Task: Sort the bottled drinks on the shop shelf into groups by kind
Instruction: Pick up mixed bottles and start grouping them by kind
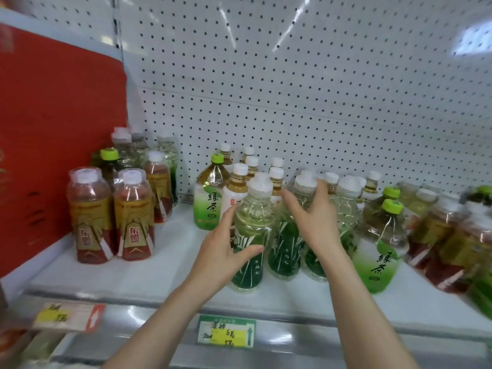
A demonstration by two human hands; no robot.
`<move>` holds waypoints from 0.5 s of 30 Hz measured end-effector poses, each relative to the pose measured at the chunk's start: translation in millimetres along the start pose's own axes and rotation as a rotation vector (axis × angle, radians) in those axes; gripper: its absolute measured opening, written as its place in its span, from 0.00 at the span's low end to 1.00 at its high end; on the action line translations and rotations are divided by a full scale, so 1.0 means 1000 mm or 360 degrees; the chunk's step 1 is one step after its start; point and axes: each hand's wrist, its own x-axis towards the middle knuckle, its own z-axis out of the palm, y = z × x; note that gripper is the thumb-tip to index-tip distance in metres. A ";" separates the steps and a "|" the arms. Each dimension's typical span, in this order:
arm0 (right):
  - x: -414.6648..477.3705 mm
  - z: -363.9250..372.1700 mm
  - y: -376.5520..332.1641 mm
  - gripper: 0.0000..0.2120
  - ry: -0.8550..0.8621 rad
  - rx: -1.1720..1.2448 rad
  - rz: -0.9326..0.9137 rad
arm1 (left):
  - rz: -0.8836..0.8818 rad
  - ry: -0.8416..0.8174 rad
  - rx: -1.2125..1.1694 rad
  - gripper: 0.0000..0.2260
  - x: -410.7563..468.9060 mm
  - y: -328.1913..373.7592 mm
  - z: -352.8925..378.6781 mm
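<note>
My left hand (222,251) wraps around a clear bottle with a dark green leaf label (251,235) standing at the shelf's front middle. Just right of it stands a second bottle of the same kind (288,243), and my right hand (314,217) rests on its upper part with fingers spread around it. A third such bottle (346,209) stands behind my right wrist. Green tea bottles with lime caps stand at the middle left (210,198) and the right (380,251). Red and gold energy drink bottles (133,217) are grouped at the left.
Small white-capped tea bottles (241,187) stand behind the middle group. Mixed bottles crowd the far right (450,243). A red panel (53,145) bounds the shelf on the left and a white pegboard (292,89) closes the back. Price tags (226,331) hang on the shelf's front rail.
</note>
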 end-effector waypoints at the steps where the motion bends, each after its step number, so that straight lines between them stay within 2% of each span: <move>1: -0.003 -0.002 -0.003 0.32 -0.0001 0.0018 0.0004 | 0.0003 0.0025 -0.0006 0.38 -0.002 -0.001 -0.002; 4: -0.013 -0.001 -0.013 0.17 -0.0073 0.0135 -0.0020 | 0.0002 0.0097 0.0006 0.40 -0.011 -0.002 -0.013; 5: -0.018 0.002 -0.018 0.15 -0.0100 0.0170 -0.0044 | 0.0001 0.0137 0.0023 0.40 -0.014 -0.004 -0.017; 8: -0.030 0.019 -0.034 0.18 -0.0214 0.0294 -0.0134 | -0.0019 0.0263 0.0091 0.36 -0.024 -0.012 -0.035; 12: -0.035 0.058 -0.062 0.13 -0.0362 0.0405 -0.0210 | -0.0105 0.0445 0.0233 0.38 -0.037 -0.026 -0.068; 15: -0.029 0.093 -0.081 0.19 -0.0369 0.0440 -0.0265 | -0.0146 0.0560 0.0308 0.40 -0.044 -0.038 -0.096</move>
